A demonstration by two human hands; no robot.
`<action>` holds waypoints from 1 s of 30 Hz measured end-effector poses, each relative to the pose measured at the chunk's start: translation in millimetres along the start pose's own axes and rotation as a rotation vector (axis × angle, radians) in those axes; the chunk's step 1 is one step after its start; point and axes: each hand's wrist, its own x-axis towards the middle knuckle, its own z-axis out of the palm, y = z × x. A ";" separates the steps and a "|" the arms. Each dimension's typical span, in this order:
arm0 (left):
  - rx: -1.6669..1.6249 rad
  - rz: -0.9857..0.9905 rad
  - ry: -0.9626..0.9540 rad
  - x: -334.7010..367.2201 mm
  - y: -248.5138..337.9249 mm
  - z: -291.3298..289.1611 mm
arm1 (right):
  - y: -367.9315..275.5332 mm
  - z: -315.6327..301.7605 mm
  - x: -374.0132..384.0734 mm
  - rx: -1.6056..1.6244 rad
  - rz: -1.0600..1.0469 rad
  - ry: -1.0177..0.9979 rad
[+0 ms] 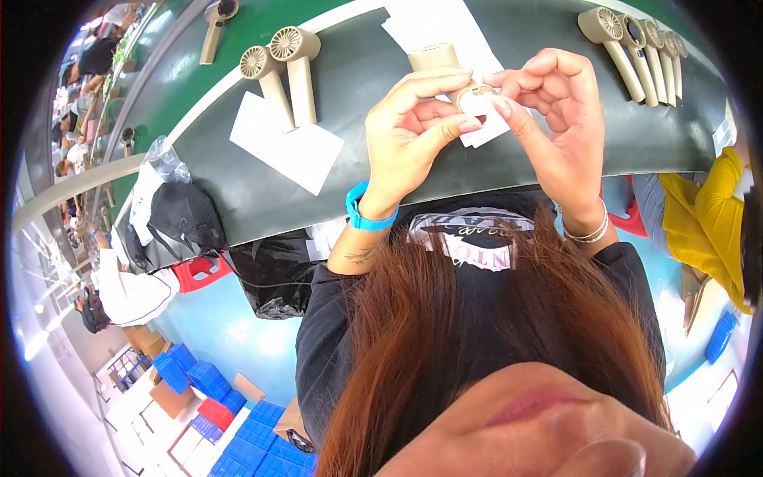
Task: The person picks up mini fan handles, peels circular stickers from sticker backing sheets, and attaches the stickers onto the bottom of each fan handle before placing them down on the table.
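In my left hand [413, 119] I hold a beige handheld fan [433, 57], fingers wrapped round it and thumb along its near side. The fan's round end [477, 97], with a pale disc-shaped face, points up between my hands. My right hand [560, 111] has its thumb and index finger at the right rim of that end, pinching there, while its other fingers curl loosely. Whether a small piece sits between those right fingertips is too small to tell. White paper sheets [445, 28] lie beneath and beyond the fan.
Two beige fans [294, 71] rest on a white sheet [318, 155] at the left of the dark table [214, 171]. Several more fans [624, 56] stand in a row at the far right. A green conveyor belt [179, 87] runs behind. A black bag [187, 215] is at the left edge; a person in a yellow top [707, 222] is at the right.
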 end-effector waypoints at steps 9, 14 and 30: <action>-0.027 -0.007 0.008 -0.8 0.1 2.3 | -2.5 0.3 -0.5 -0.031 0.004 0.004; -0.041 -0.011 0.006 -1.7 -0.4 3.1 | -4.2 1.8 -1.7 -0.058 -0.006 0.018; -0.032 -0.014 0.028 -3.0 -1.8 18.7 | -14.7 -0.3 -5.2 -0.374 -0.048 0.084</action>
